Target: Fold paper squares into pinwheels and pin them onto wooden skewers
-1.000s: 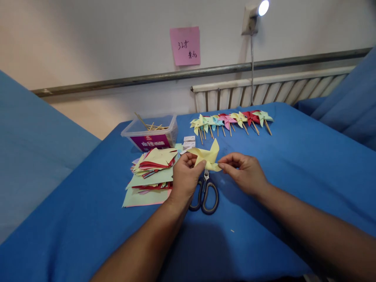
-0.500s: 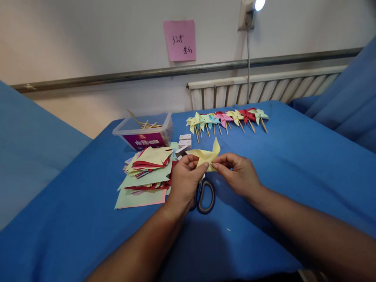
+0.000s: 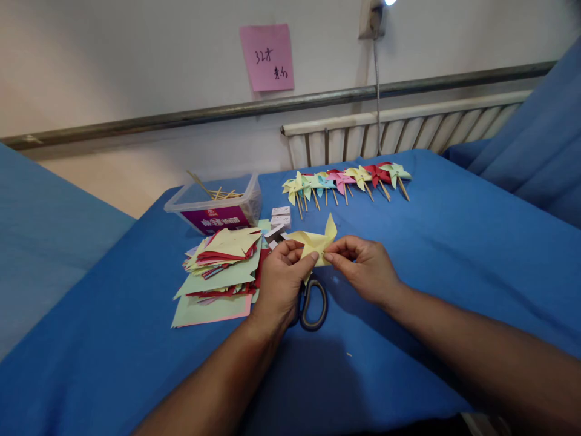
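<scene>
Yellow paper pinwheel [image 3: 314, 243] sits mid-frame above the scissors [image 3: 312, 298]; we pinch it between our left hand [image 3: 282, 281] and right hand [image 3: 363, 266], fingertips meeting at its center, likely to keep the folds gathered. Spare paper squares [image 3: 218, 266] lie close at left, within reach on the blue counter [image 3: 454, 242].

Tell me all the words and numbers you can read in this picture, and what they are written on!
Pink sticky note on the wall: handwritten "32" and a few more marks, too scrawled to read.
Purple label on the clear plastic box of sticks: white print, too blurred to read.
Small white boxes beside it: no text that can be read.
Nothing else bears writing.
</scene>
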Demonstrator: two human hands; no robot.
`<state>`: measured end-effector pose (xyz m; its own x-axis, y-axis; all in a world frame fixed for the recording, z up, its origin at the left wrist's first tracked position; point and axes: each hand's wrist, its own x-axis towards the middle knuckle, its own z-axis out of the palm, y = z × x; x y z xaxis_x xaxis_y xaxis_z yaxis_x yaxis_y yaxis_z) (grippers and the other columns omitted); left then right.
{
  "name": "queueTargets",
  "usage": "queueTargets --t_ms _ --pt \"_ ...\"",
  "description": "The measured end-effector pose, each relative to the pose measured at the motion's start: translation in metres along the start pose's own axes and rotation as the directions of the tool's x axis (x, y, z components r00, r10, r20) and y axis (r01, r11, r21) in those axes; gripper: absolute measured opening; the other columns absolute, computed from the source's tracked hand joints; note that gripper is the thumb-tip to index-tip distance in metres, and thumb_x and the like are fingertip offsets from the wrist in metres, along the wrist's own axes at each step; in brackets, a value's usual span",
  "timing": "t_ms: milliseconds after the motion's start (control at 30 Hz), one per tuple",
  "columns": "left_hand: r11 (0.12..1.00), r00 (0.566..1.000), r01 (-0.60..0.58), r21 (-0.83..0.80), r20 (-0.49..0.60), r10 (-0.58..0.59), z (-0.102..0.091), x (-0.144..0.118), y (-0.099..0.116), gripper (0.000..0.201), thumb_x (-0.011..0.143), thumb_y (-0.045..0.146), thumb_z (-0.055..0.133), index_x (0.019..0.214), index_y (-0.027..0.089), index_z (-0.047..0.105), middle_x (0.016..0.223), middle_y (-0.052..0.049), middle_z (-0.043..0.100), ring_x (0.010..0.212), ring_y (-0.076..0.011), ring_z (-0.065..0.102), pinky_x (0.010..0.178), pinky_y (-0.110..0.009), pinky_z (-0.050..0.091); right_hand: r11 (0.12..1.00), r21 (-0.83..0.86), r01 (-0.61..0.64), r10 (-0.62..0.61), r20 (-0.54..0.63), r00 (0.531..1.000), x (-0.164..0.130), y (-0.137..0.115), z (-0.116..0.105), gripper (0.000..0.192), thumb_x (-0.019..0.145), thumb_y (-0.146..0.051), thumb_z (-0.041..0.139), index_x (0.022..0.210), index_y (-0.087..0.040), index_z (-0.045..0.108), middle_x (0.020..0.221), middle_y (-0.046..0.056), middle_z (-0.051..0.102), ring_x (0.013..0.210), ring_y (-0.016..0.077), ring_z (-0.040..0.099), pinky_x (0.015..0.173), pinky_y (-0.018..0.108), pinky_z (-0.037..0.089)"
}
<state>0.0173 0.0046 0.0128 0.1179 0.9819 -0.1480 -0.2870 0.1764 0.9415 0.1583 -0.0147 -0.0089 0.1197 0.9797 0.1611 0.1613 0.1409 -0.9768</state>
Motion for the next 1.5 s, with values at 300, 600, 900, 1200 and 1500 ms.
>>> queueTargets --t_ms 300,600,900,1200,1500 --pt "0.994 0.999 0.035 -0.105 -0.036 -0.039 0.0007 -0.0005 0.0014 0.035 0.058 0.009 0.078 0.084 0.014 0.056 0.072 0.0 0.069 0.065 -0.0107 0.064 0.067 -0.022 0.048 0.997 -0.068 0.033 -0.033 -0.011 0.999 -0.0021 -0.0003 -0.0028 0.008 0.078 -0.025 0.064 0.079 -0.018 0.069 0.072 0.001 0.07 0.063 0.0135 0.063 0.06 0.025 0.048" --pt "1.0 0.999 -0.024 -0.009 -0.047 0.023 0.0022 -0.0018 0.0015 0.033 0.06 0.013 0.078 0.085 0.014 0.057 0.068 0.002 0.068 0.059 -0.0087 0.062 0.06 -0.018 0.047 0.944 -0.251 0.213 -0.223 -0.013 0.975 -0.0062 -0.0039 -0.0055 0.006 0.08 -0.021 0.064 0.077 -0.02 0.069 0.071 -0.002 0.067 0.063 0.0113 0.059 0.059 0.024 0.044" --pt "0.995 0.998 -0.051 0.091 -0.041 0.055 0.002 -0.0018 0.0001 0.034 0.058 0.021 0.08 0.084 0.016 0.059 0.063 0.003 0.064 0.058 -0.0116 0.062 0.059 -0.021 0.047 0.935 -0.283 0.215 -0.224 0.0 0.974 -0.0051 -0.0033 -0.0056 0.008 0.081 -0.023 0.062 0.076 -0.022 0.068 0.072 -0.001 0.068 0.064 0.0125 0.06 0.06 0.025 0.045" --pt "0.994 0.998 -0.045 0.101 -0.045 0.05 0.0012 -0.0003 -0.0038 0.038 0.059 0.024 0.079 0.09 0.015 0.058 0.07 0.0 0.067 0.06 -0.0106 0.061 0.061 -0.021 0.046 0.932 -0.293 0.212 -0.223 -0.003 0.975 -0.0043 -0.0033 -0.0053 0.009 0.081 -0.023 0.062 0.075 -0.021 0.068 0.07 -0.001 0.067 0.063 0.0123 0.059 0.061 0.025 0.045" --pt "0.967 0.989 -0.138 0.214 -0.016 0.145 -0.0016 -0.0013 -0.0049 0.034 0.064 0.025 0.077 0.091 0.015 0.059 0.07 0.0 0.066 0.063 -0.0116 0.061 0.061 -0.021 0.044 0.957 -0.236 0.169 -0.178 -0.014 0.984 -0.0044 -0.0016 -0.0043 0.008 0.08 -0.024 0.063 0.074 -0.021 0.067 0.069 -0.001 0.067 0.061 0.0119 0.059 0.058 0.024 0.043"
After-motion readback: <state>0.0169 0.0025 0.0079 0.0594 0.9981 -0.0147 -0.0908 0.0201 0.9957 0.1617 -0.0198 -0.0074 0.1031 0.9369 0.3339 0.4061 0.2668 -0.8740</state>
